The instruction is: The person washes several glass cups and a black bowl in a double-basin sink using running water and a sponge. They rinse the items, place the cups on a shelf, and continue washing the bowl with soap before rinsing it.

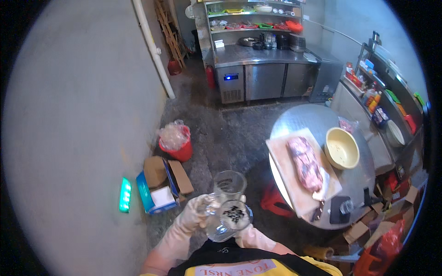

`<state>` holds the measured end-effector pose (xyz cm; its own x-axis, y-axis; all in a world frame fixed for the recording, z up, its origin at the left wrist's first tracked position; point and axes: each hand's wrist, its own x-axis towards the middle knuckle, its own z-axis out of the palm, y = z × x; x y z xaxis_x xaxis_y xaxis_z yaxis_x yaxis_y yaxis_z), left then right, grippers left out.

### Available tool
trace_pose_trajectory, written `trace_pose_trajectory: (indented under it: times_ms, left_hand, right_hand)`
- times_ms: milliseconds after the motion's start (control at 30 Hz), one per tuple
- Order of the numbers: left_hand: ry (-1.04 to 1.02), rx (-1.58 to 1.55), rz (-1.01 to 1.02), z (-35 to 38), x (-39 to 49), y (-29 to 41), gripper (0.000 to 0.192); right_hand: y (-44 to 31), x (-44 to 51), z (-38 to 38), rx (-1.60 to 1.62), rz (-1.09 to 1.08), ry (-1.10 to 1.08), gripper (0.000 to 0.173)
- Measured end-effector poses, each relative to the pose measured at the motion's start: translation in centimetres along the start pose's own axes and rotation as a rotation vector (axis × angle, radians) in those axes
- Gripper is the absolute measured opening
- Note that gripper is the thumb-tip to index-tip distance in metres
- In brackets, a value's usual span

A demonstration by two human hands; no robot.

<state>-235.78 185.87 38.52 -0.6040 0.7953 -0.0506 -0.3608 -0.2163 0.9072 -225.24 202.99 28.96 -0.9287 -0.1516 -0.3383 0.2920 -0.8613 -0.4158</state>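
My left hand (196, 209), in a pale glove, grips clear glassware at its left side. Beneath the near glass is my right hand (251, 236), also gloved and partly hidden by the glass and my clothing. The near clear glass (236, 215) shows a dark pattern inside its round mouth. Just beyond it, a second clear glass (229, 183) also has dark marks. A clear rounded glass part (219, 230) lies below them; I cannot tell whether it is a base or another glass. The glassware is held above the floor in front of my chest.
On the round metal table (297, 115) at right lie a cutting board (281, 162) with meat (304, 164), a knife (318, 208) and a cream basin (342, 148). Left are an open cardboard box (155, 172) and a red bin (181, 151). A steel counter (264, 81) stands ahead.
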Motion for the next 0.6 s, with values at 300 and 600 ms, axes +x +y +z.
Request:
trace_pose_trajectory:
  times_ms: [300, 600]
  left_hand:
    - [-0.287, 0.145, 0.091, -7.1, 45.4, 7.3, 0.043]
    - [-0.245, 0.14, 0.202, -17.4, 82.4, 17.9, 0.035]
  right_hand:
    - [-31.4, 25.1, -9.3, -0.129, -0.363, 0.025, 0.083]
    - [-64.8, 55.1, -2.5, 0.303, -0.471, -0.565, 0.086]
